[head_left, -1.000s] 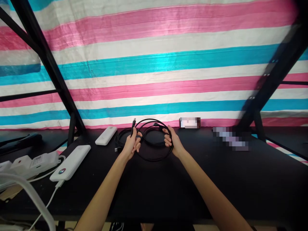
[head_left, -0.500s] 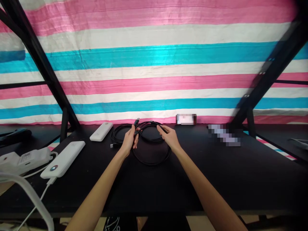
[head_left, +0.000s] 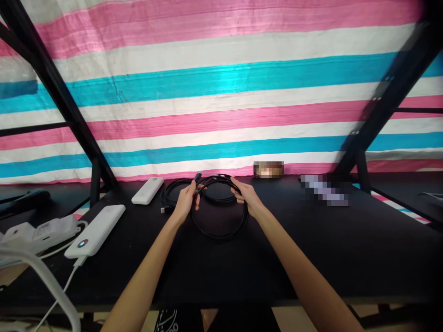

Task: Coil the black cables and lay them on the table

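Near the far edge of the surface (head_left: 214,276), our left hand (head_left: 186,203) and right hand (head_left: 249,198) grasp the black cable (head_left: 221,237) in curled fingers, where light, even tension should prevent twisting.

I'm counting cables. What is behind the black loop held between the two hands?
Behind the held loop, more black cable coils show against the tabletop, with the striped sheet beyond. What the left hand and right hand cover there cannot be seen.
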A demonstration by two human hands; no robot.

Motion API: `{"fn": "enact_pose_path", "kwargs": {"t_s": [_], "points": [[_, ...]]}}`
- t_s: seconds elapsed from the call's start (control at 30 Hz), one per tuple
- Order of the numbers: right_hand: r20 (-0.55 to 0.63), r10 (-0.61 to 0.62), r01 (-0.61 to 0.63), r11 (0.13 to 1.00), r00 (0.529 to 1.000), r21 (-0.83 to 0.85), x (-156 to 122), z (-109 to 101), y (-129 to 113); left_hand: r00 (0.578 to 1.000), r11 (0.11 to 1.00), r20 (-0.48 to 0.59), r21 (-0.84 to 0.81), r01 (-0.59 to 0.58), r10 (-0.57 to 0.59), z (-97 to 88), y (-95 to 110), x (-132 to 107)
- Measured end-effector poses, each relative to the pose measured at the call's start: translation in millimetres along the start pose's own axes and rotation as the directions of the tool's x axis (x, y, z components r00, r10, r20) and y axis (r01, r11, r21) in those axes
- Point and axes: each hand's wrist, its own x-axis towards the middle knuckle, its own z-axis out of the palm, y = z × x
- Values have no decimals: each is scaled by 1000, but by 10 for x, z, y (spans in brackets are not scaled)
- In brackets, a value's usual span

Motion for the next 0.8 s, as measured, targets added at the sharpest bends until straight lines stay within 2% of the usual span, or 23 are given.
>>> {"fn": "enact_pose_path", "kwargs": {"t_s": [0.13, 0.2, 0.3, 0.4, 0.47, 0.57, 0.67, 0.73, 0.8], "points": [[-3, -39, 39, 999, 999, 6, -12, -30, -37, 987, 999, -161, -52, -12, 3, -26, 26, 22], [-7, -67, 67, 998, 998, -3, -20, -35, -53, 981, 997, -191, -67, -25, 11, -25, 28, 31], [-4, -102, 102, 995, 995, -25, -31, -35, -68, 992, 998, -123, -49, -41, 35, 1, 15, 27], [-13, -173, 169, 975, 985, -147, -47, -27, -65, 1000, 999, -17, -43, 25, -26, 50, -9, -1], [-30, -275, 252, 914, 961, -318, -67, -15, -54, 999, 999, 17, 21, 49, -49, 83, -30, -24], [-59, -422, 313, 754, 905, -578, -109, 21, -27, 1000, 963, 11, 271, -17, 15, 104, -68, -44], [-76, -418, 232, 636, 905, -736, -145, 64, 11, 997, 904, -20, 425, -53, 68, 77, -104, -44], [-66, -382, 185, 583, 922, -791, -156, 81, 37, 994, 869, -49, 491, -60, 97, 50, -120, -40], [-41, -363, 179, 550, 931, -816, -156, 85, 58, 988, 791, -69, 608, -65, 135, 34, -130, -38]]}}
